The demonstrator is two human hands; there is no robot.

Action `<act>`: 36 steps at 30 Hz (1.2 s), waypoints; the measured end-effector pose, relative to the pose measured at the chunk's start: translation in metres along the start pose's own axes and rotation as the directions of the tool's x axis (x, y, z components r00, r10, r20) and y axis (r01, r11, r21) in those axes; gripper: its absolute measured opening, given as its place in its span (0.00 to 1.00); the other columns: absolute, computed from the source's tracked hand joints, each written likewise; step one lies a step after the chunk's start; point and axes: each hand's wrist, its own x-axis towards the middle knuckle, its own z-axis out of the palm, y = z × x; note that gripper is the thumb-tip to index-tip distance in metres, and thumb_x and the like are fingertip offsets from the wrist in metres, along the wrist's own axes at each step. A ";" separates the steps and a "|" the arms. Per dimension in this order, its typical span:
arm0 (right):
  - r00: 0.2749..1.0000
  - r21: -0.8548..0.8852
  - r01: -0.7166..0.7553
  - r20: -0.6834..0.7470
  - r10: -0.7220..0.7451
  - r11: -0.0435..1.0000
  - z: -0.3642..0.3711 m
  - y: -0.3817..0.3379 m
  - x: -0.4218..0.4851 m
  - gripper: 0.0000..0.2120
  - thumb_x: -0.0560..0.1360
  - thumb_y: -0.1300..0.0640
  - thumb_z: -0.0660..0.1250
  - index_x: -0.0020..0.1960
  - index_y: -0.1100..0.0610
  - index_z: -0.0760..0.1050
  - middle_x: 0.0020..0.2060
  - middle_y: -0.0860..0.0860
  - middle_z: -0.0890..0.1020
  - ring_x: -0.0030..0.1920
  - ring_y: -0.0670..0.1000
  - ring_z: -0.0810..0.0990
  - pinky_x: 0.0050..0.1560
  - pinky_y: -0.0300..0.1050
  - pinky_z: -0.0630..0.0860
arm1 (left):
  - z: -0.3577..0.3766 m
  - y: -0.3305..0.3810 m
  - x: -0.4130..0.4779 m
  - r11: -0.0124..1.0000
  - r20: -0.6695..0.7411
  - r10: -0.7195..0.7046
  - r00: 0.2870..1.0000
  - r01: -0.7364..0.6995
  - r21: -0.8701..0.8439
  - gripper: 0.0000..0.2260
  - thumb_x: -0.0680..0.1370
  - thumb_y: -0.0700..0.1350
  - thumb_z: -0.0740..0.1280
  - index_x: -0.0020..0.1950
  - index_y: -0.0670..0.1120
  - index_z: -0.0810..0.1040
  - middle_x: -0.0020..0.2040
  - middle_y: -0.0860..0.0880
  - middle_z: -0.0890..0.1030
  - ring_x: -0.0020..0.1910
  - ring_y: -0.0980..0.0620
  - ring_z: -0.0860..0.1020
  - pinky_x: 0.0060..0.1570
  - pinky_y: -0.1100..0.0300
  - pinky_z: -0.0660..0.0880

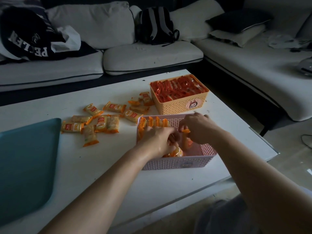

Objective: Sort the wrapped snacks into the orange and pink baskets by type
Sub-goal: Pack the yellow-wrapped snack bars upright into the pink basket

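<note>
Head view, dim light. I see the pink basket [177, 163] at 5 o'clock from frame centre on the white table [101, 174]. It's rectangular plastic with lattice-perforated walls, rounded corners and a small sticker on the near wall. Inside, a row of yellow packets [155, 123] stands on edge along its 11 o'clock side: glossy film, crimped orange ends, pale biscuit showing through the clear part. My read on the left hand [160, 137]: it's down in the basket with fingers buried among packets, and I can't tell if it grips one. The right hand [197, 127] is over the basket's 1 o'clock corner, fingertips pinching the orange crimped end of a single packet [185, 131]. At 12 o'clock of the pink one, just beside it, is the orange basket [179, 105], same lattice plastic with a cartoon sticker; can't tell if they touch. It's packed to the rim with red packets [179, 89] on edge, with a shiny foil look. More of the yellow type, loose packets [101, 124], lie scattered flat at 9 to 11 o'clock of the pink basket. A smooth teal tray [25, 166] with a rounded corner sits at the frame's 9 o'clock edge. At 12 o'clock there's a grey-white sofa [152, 54] with a dark backpack [155, 26].
</note>
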 end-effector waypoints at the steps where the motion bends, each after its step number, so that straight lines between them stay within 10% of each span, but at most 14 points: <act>1: 0.999 0.076 0.022 -0.025 -0.020 0.997 -0.002 0.001 0.000 0.16 0.75 0.61 0.70 0.59 0.45 0.80 0.56 0.44 0.81 0.56 0.48 0.76 0.53 0.49 0.79 | 0.001 0.000 0.001 1.000 0.001 -0.010 1.000 0.010 -0.008 0.07 0.77 0.50 0.72 0.54 0.57 0.79 0.53 0.59 0.84 0.58 0.54 0.80 0.66 0.48 0.66; 12: 0.992 0.355 0.127 -0.069 -0.109 0.926 0.014 -0.015 0.004 0.13 0.75 0.64 0.73 0.54 0.47 0.85 0.53 0.45 0.84 0.46 0.42 0.78 0.40 0.28 0.71 | -0.014 -0.024 -0.006 0.964 -0.294 -0.150 0.944 0.074 -0.255 0.09 0.79 0.42 0.67 0.46 0.56 0.80 0.46 0.59 0.81 0.47 0.57 0.79 0.48 0.57 0.79; 23: 0.985 0.793 -0.056 -0.054 0.162 0.607 0.027 -0.024 0.003 0.20 0.72 0.75 0.69 0.44 0.50 0.71 0.48 0.52 0.80 0.50 0.54 0.84 0.42 0.56 0.85 | -0.013 -0.024 -0.010 0.953 -0.322 -0.172 0.931 0.073 -0.295 0.08 0.79 0.41 0.68 0.46 0.55 0.80 0.44 0.61 0.79 0.42 0.60 0.78 0.41 0.69 0.73; 32: 0.884 0.730 -0.170 -0.184 0.431 0.662 0.008 -0.039 0.004 0.09 0.75 0.66 0.66 0.50 0.58 0.83 0.44 0.50 0.83 0.42 0.47 0.78 0.38 0.37 0.72 | -0.037 -0.050 -0.036 0.942 -0.379 -0.250 0.891 0.134 -0.307 0.08 0.79 0.41 0.69 0.44 0.54 0.80 0.44 0.57 0.82 0.42 0.58 0.79 0.37 0.68 0.73; 36: 0.914 0.683 -0.014 -0.287 0.286 0.730 -0.021 -0.071 0.026 0.08 0.76 0.65 0.65 0.49 0.56 0.81 0.42 0.47 0.81 0.42 0.48 0.80 0.38 0.38 0.76 | -0.058 -0.086 -0.047 0.922 -0.388 -0.371 0.843 0.284 -0.264 0.07 0.78 0.41 0.69 0.45 0.54 0.80 0.44 0.58 0.81 0.43 0.56 0.78 0.36 0.65 0.69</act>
